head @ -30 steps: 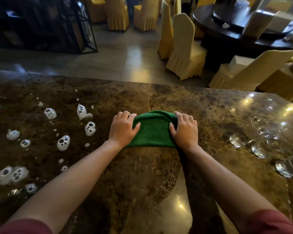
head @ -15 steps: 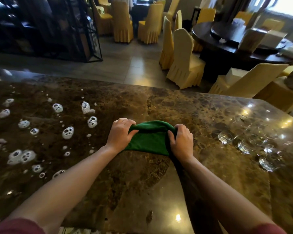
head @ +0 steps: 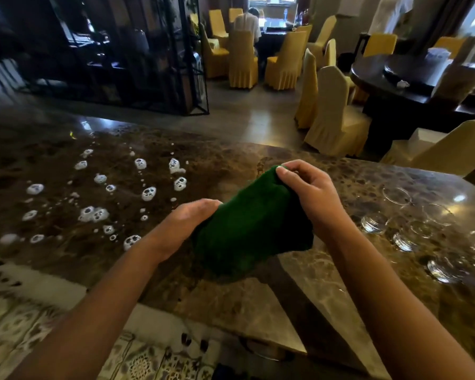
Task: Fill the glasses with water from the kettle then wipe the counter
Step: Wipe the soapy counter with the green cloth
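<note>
Folded dark green terry cloth (head: 254,229) held by both hands above brown speckled marble counter (head: 231,303); apparently lifted clear of surface, though motion blur hides lower edge. Cloth's upper corner pinched by right hand (head: 310,193) (thumb against curled fingertips). Cloth's left side gripped by left hand (head: 187,220), fingers curled over edge. White foamy soap blobs (head: 148,193) scattered on counter, left of cloth. Clear drinking glasses (head: 403,229) clustered at right, contents not discernible.
</note>
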`<state>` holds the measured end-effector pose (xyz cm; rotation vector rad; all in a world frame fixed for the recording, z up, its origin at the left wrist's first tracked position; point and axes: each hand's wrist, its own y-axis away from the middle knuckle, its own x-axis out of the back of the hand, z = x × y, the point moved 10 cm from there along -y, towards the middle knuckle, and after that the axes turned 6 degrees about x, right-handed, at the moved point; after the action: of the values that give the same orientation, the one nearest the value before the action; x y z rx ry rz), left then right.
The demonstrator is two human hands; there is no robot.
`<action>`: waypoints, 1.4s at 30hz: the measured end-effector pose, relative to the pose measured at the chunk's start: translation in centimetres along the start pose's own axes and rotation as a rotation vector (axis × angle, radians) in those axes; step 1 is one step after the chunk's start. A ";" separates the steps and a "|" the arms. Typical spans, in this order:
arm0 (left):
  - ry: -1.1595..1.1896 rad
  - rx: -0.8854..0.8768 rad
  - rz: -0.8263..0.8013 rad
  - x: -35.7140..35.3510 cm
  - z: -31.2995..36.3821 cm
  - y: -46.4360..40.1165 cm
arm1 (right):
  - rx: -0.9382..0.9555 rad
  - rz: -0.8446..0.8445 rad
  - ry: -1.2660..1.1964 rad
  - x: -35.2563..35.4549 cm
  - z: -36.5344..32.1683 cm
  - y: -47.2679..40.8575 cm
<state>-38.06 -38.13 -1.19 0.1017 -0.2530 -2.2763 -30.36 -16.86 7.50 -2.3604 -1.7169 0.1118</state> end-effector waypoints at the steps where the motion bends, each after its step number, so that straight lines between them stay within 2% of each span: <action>1: -0.023 0.018 -0.034 -0.4 -0.3 1.8 | 0.028 -0.081 0.044 -1.4 -1.2 0.4; 4: -0.085 0.091 -0.093 -1.7 -1.4 5.6 | 0.111 -0.295 0.142 -5.0 -4.0 2.0; 8: -0.045 0.016 0.030 -0.9 -1.5 9.6 | 0.226 -0.609 0.255 -11.7 -6.0 5.1; 10: -0.048 0.008 0.073 -0.6 -1.8 11.0 | 0.285 -0.648 0.335 -13.8 -6.5 5.6; 14: 0.040 0.033 0.166 1.4 -3.2 12.9 | 0.285 -0.549 0.350 -14.3 -6.4 3.8; 20: 0.127 0.056 0.203 5.8 -4.2 14.3 | 0.199 -0.425 0.374 -15.0 -3.9 0.8; 26: 0.095 -0.065 0.060 10.4 -1.8 15.9 | 0.089 -0.391 0.418 -19.0 -1.4 0.5; 29: 0.136 -0.013 0.006 13.1 -2.9 15.9 | 0.069 -0.368 0.418 -21.0 -0.9 1.1; 32: 0.224 0.044 -0.087 14.6 -3.8 15.5 | 0.041 -0.283 0.379 -21.8 -0.2 1.5; 35: 0.295 0.089 -0.109 16.0 -4.5 13.9 | -0.036 -0.202 0.362 -22.1 2.0 1.8; 38: 0.173 0.098 -0.131 16.9 -4.9 11.7 | -0.117 -0.119 0.442 -21.3 4.5 2.0; 42: -0.207 0.101 -0.175 17.8 -5.5 7.6 | -0.224 -0.021 0.496 -19.0 7.7 1.6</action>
<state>-43.29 -57.17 -4.79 -0.0627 -0.4843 -2.4497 -36.30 -34.26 -1.59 -2.2532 -1.5661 -0.6455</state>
